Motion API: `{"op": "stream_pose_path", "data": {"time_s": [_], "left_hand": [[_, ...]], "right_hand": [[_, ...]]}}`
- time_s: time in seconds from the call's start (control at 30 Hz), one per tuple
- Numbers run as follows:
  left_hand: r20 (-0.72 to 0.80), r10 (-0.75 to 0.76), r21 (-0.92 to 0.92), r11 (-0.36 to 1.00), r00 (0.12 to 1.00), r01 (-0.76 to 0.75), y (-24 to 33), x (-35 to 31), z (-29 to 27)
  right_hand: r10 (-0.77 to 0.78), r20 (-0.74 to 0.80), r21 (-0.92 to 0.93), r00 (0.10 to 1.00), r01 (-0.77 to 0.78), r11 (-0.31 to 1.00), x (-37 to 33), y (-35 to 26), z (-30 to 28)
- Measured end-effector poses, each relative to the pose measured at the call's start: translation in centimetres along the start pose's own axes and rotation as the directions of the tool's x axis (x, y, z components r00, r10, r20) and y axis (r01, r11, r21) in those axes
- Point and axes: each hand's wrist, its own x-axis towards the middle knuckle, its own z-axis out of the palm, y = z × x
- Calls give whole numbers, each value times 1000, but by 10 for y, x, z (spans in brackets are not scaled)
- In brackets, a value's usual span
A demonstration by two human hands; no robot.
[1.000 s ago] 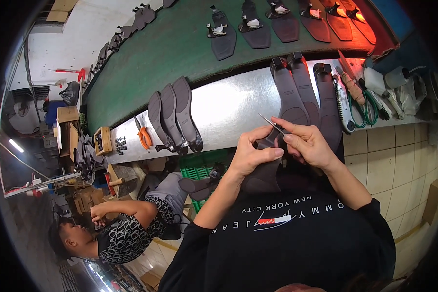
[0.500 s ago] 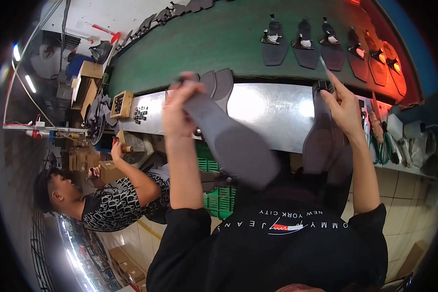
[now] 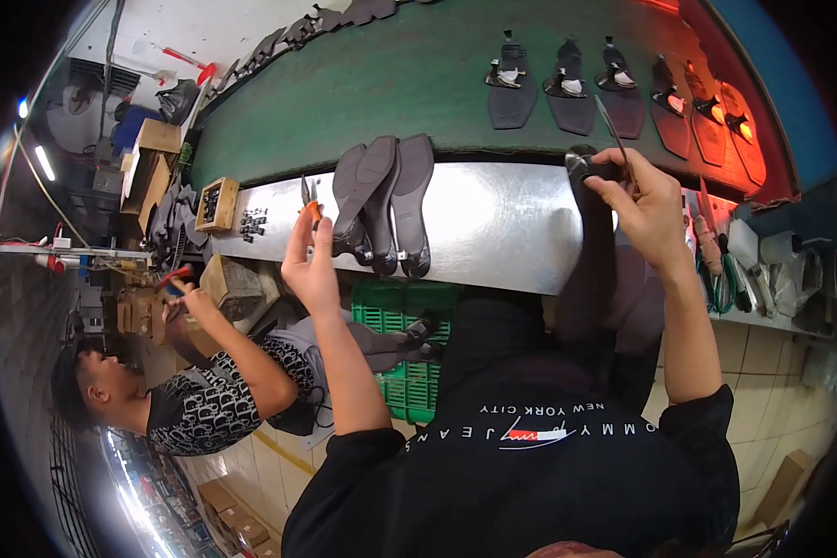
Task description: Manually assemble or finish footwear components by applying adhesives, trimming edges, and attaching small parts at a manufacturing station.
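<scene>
My left hand (image 3: 312,270) is over the bench's front edge, its fingers pinched at the orange handles of a pair of pliers (image 3: 313,214); the jaws point away from me. My right hand (image 3: 646,205) is closed round a thin, pointed metal tool (image 3: 610,123) and touches the black-tipped end of a dark sandal sole (image 3: 593,237). This sole hangs past the bench edge toward my lap, somewhat blurred, with more soles (image 3: 629,279) behind it. Between my hands, several dark soles (image 3: 411,200) lie overlapping on the metal bench top (image 3: 493,214), their black ends toward me.
Several strapped sandals (image 3: 511,98) stand in a row on the green work surface (image 3: 372,84), those at right under red light. A wooden box (image 3: 217,205) and small black parts (image 3: 253,223) sit at left. Below is a green crate (image 3: 407,386). A co-worker (image 3: 223,391) holds a hammer (image 3: 179,277).
My left hand has put down the sole it carried onto the others and now grips the pliers. My right hand has shifted slightly left, with the sole's end beside it.
</scene>
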Motion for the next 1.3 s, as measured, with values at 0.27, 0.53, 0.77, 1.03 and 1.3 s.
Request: {"op": "stream_pose_path", "data": {"time_s": [0.27,0.53,0.77,1.03,1.3], "left_hand": [[877,308,-219,939,369,-264,98,-85,131],[970,-181,68,845,164,531,66,-117,138],[972,-219,93,688,84,719,70,-124,136],[969,-240,135,719,60,682,70,-130,133],[966,-233,122,800,116,588,75,-143,122]], "right_hand": [[89,50,349,995,-101,931,-42,-17,47],[465,305,553,831,-552,624,-67,13,13],[357,554,469,752,-637,612,-103,18,7],[318,743,522,589,-808,274,-117,3,13],[357,688,585,632,-774,243,-126,-2,15]]}}
